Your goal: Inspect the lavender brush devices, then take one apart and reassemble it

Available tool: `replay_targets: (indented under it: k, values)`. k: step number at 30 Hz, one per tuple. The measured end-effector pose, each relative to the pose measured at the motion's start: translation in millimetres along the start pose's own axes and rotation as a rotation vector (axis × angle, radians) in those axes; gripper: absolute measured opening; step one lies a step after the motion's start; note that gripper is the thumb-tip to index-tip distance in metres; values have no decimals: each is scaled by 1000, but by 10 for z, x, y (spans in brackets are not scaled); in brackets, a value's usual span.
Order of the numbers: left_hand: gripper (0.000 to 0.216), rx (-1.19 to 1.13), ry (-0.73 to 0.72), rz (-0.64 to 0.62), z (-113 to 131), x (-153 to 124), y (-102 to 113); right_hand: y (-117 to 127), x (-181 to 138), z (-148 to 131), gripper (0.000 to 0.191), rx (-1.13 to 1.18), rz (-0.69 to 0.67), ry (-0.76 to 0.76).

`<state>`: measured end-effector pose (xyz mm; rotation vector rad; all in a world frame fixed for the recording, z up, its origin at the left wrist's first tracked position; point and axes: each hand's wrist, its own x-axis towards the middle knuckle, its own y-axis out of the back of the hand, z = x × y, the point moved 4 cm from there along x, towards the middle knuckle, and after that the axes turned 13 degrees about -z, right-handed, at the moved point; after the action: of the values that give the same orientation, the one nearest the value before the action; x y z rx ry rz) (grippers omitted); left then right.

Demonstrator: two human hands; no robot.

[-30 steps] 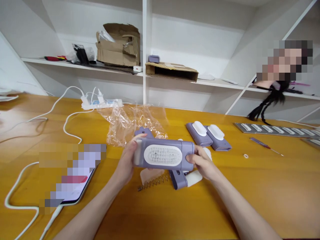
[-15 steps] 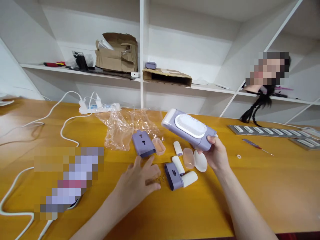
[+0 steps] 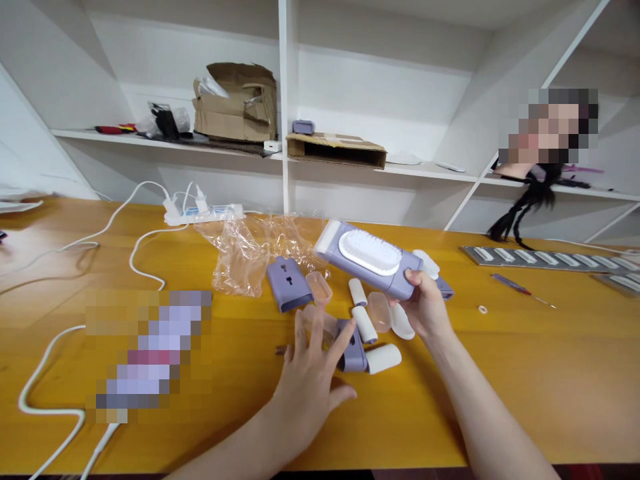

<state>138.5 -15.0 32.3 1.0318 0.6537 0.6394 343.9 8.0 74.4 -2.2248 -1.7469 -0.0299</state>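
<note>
My right hand [image 3: 425, 303] grips the lower end of a purple lint remover [image 3: 340, 263], whose oval white bristle brush [image 3: 373, 251] faces up, clear of the table. My left hand [image 3: 310, 380] spreads its fingers over the loose parts, the index fingertip at a white roller [image 3: 364, 325]. Just right of those fingers stands a hollow purple casing [image 3: 355, 353], partly hidden. Beside it lies another white roller [image 3: 385, 359], with a third one [image 3: 357, 292] farther back. A purple cover with cut-outs [image 3: 289, 283] and clear plastic cups [image 3: 319, 288] lie beyond my left hand.
Crumpled clear plastic film [image 3: 237, 257] lies before a power strip [image 3: 215, 213]. White cables and a pixelated device [image 3: 155, 350] are on the left. To the right are a screwdriver [image 3: 513, 285], a small ring [image 3: 483, 309] and a grey strip [image 3: 530, 260]. Shelves [image 3: 425, 172] stand behind.
My left hand has moved right and spread over the parts near the purple casing. My right hand still holds the lint remover, shifted slightly left. The white roller beside the casing has shifted.
</note>
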Motion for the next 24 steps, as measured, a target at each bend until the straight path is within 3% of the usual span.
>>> replay_targets:
  k: [5, 18, 24]
  values:
    - [87, 118, -5, 52, 133, 129, -144, 1, 5, -5, 10, 26, 4, 27]
    - [85, 204, 9, 238, 278, 409, -231, 5, 70, 96, 8, -4, -6, 34]
    - [85, 182, 11, 234, 346, 549, -253, -8, 77, 133, 10, -19, -26, 24]
